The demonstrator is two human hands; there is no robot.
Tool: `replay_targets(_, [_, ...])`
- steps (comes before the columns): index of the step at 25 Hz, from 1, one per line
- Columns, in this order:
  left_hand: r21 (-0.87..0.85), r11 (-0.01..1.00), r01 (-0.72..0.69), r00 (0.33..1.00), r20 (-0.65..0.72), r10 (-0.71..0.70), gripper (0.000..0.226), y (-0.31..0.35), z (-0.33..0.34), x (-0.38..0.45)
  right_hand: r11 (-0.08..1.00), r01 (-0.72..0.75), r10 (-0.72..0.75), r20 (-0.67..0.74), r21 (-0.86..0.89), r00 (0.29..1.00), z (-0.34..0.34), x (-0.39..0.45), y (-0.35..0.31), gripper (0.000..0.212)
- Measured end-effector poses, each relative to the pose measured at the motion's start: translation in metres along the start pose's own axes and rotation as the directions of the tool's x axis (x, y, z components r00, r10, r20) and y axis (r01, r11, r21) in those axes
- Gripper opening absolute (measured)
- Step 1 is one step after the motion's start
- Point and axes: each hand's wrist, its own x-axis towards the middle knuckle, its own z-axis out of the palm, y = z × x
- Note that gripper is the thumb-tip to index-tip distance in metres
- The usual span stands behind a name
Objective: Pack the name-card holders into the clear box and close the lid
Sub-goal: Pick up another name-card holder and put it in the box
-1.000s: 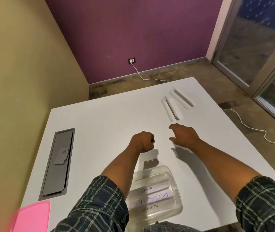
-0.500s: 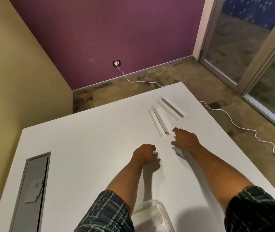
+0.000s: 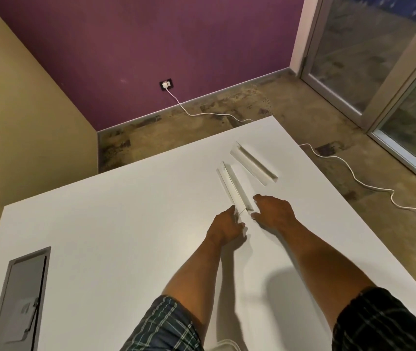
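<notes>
White table, seen from the head camera. Two clear name-card holders lie toward its far right side. The nearer holder runs lengthwise away from the person; the farther holder lies just beyond it to the right, angled, apart from it.

Both arms stretched forward, plaid sleeves at the bottom edge. Left hand at the near end of the nearer holder, fingers extended, tips touching or just at its left edge; cannot tell if it grips. Right hand at the same end on the right side, fingers spread and loosely bent, touching or just beside it.

A sliver of the clear box shows at the bottom edge, well apart from the holders.

Grey hatch set in the table at near left. White cable across the floor.
</notes>
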Motion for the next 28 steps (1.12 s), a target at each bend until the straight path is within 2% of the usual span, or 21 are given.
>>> replay_targets(5, [-0.069, 0.997, 0.022, 1.0, 0.007, -0.021, 0.07, -0.006, 0.02, 0.013, 0.999, 0.052, -0.052, -0.059, -0.001, 0.997, 0.017, 0.011, -0.009, 0.035])
replay_targets(10, [-0.226, 0.974, 0.023, 0.997, -0.067, -0.039, 0.063, -0.011, 0.028, 0.015, 0.993, 0.034, -0.045, -0.094, -0.117, 0.995, 0.026, 0.018, -0.018, 0.021])
replay_targets(13, [-0.306, 0.952, 0.016, 0.99, -0.129, -0.058, 0.066, -0.01, 0.03, 0.009, 0.999, 0.022, -0.026, -0.127, -0.031, 0.992, 0.026, 0.017, -0.024, 0.022])
replay_targets(15, [-0.418, 0.907, 0.056, 0.976, -0.168, -0.138, 0.066, -0.01, 0.027, 0.004, 0.997, 0.039, -0.025, -0.198, 0.066, 0.98, 0.024, 0.01, -0.032, 0.022])
replay_targets(16, [-0.505, 0.859, 0.087, 0.968, -0.16, -0.192, 0.066, -0.01, 0.023, 0.004, 0.994, 0.069, -0.049, -0.229, 0.081, 0.972, 0.023, 0.007, -0.036, 0.022])
replay_targets(19, [-0.767, 0.624, 0.15, 0.95, -0.063, -0.305, 0.064, -0.011, 0.005, -0.002, 0.983, 0.18, -0.16, -0.276, 0.049, 0.948, 0.018, -0.009, -0.053, 0.022])
replay_targets(20, [-0.775, 0.616, 0.144, 0.944, -0.079, -0.319, 0.059, -0.013, -0.002, -0.007, 0.977, 0.208, -0.188, -0.289, 0.041, 0.939, 0.016, -0.016, -0.06, 0.02])
replay_targets(23, [-0.701, 0.691, 0.177, 0.899, -0.17, -0.404, 0.051, -0.025, -0.02, -0.026, 0.938, 0.324, -0.347, -0.315, -0.124, 0.883, 0.009, -0.037, -0.085, 0.011])
replay_targets(25, [-0.714, 0.671, 0.2, 0.878, -0.174, -0.447, 0.045, -0.036, -0.028, -0.04, 0.905, 0.396, -0.425, -0.356, -0.155, 0.832, 0.008, -0.054, -0.1, 0.008])
replay_targets(28, [-0.734, 0.648, 0.203, 0.897, -0.127, -0.424, 0.028, -0.054, -0.043, -0.07, 0.844, 0.518, -0.527, -0.392, -0.139, 0.754, 0.008, -0.076, -0.118, 0.01])
